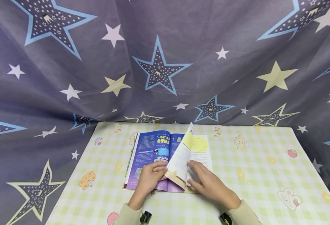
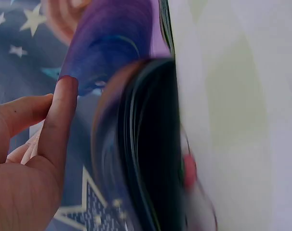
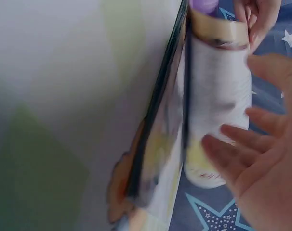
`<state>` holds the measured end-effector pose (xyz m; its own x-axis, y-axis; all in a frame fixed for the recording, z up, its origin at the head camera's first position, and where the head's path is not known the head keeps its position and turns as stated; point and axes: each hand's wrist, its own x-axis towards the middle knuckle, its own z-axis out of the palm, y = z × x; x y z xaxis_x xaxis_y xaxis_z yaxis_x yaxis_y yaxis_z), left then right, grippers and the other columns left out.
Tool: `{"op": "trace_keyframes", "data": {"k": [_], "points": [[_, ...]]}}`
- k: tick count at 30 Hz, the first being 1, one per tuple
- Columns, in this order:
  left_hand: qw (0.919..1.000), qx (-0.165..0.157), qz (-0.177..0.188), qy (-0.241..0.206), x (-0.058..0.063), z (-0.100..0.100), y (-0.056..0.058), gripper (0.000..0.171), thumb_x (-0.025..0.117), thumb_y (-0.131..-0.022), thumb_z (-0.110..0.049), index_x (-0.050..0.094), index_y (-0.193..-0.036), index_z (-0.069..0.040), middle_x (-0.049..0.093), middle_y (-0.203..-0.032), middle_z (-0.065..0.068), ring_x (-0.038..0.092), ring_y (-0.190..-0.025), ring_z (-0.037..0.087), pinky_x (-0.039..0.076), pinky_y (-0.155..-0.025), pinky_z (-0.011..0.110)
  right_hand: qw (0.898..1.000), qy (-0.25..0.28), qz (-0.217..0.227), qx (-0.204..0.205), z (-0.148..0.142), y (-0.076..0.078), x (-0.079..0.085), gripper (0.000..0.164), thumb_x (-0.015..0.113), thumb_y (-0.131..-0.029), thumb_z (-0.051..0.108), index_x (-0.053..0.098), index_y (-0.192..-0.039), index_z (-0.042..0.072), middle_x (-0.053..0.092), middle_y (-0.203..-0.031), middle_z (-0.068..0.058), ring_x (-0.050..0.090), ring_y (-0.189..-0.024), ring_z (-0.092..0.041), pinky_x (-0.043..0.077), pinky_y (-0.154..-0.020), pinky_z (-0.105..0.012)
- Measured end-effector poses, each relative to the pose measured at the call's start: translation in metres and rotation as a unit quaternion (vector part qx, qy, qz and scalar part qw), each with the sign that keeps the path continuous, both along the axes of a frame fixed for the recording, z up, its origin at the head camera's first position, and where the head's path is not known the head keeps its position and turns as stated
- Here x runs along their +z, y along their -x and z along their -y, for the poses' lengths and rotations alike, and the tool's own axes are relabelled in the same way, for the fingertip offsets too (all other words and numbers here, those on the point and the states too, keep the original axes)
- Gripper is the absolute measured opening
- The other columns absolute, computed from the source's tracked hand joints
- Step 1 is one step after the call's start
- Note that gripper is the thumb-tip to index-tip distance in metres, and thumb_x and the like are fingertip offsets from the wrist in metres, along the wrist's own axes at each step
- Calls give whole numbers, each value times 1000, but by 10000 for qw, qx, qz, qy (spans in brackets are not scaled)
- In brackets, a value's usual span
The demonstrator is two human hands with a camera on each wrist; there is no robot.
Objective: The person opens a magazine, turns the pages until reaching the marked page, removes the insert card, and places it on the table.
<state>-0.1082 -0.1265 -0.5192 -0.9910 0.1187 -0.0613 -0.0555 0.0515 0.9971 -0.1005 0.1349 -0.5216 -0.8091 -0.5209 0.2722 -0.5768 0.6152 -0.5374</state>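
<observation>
A magazine (image 1: pixel 146 153) lies spread on the table, blue and purple pages on the left. One page (image 1: pixel 179 161), white with a yellow patch, stands curled up mid-turn. My left hand (image 1: pixel 152 175) pinches this page by its near left edge; in the left wrist view the left hand (image 2: pixel 37 144) has a fingertip at the purple side of a sheet. Beside the lifted page, my right hand (image 1: pixel 210 184) rests over the right-hand pages with fingers spread. The right wrist view shows the right hand (image 3: pixel 266 149) with loosely bent fingers near the curved white page (image 3: pixel 218 96).
The table (image 1: pixel 255 175) has a green-and-white checked cloth with cartoon prints. A dark curtain (image 1: pixel 198 37) with stars hangs behind it and down the sides. Black wrist straps (image 1: pixel 145 217) sit at the sleeve cuffs.
</observation>
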Motion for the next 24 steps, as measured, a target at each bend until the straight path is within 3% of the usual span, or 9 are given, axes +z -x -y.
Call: {"op": "trace_keyframes", "data": {"k": [3, 9, 12, 19, 24], "points": [[9990, 428, 78, 98, -2, 17, -3, 27, 68, -93, 0, 66, -117, 13, 72, -98, 23, 74, -83, 28, 61, -71, 32, 9985, -417, 353, -99, -2, -1, -2, 73, 77, -90, 32, 44, -147, 1, 47, -147, -19, 45, -135, -33, 39, -111, -48], [9897, 1326, 227, 493, -2, 56, -13, 24, 69, -91, 1, 69, -113, 10, 74, -93, 20, 74, -75, 23, 61, -68, 29, 9914, -1090, 667, 297, -4, -1, -8, 78, 81, -84, 40, 47, -145, 4, 40, -151, -23, 35, -139, -46, 34, -111, -58], [9837, 1622, 372, 683, -2, 74, -19, 23, 69, -92, -1, 70, -114, 7, 74, -93, 18, 74, -75, 22, 61, -68, 28, 9887, -1244, 724, 415, -5, -1, -9, 82, 82, -82, 44, 47, -146, 5, 37, -154, -23, 31, -141, -48, 31, -112, -61], [9668, 2054, 732, 1330, -4, 104, -29, 24, 71, -94, -11, 72, -115, -1, 75, -96, 12, 73, -77, 17, 60, -68, 24, 9874, -1388, 580, 493, -5, 1, -8, 75, 81, -82, 45, 52, -141, 7, 41, -151, -21, 34, -139, -46, 32, -112, -59], [9637, 2146, 821, 1362, -5, 112, -33, 24, 70, -94, -11, 71, -116, 0, 75, -96, 12, 74, -77, 17, 60, -69, 24, 9869, -1357, 629, 599, -6, 2, -6, 64, 77, -87, 43, 57, -137, 7, 45, -149, -20, 37, -138, -45, 33, -112, -59]]}}
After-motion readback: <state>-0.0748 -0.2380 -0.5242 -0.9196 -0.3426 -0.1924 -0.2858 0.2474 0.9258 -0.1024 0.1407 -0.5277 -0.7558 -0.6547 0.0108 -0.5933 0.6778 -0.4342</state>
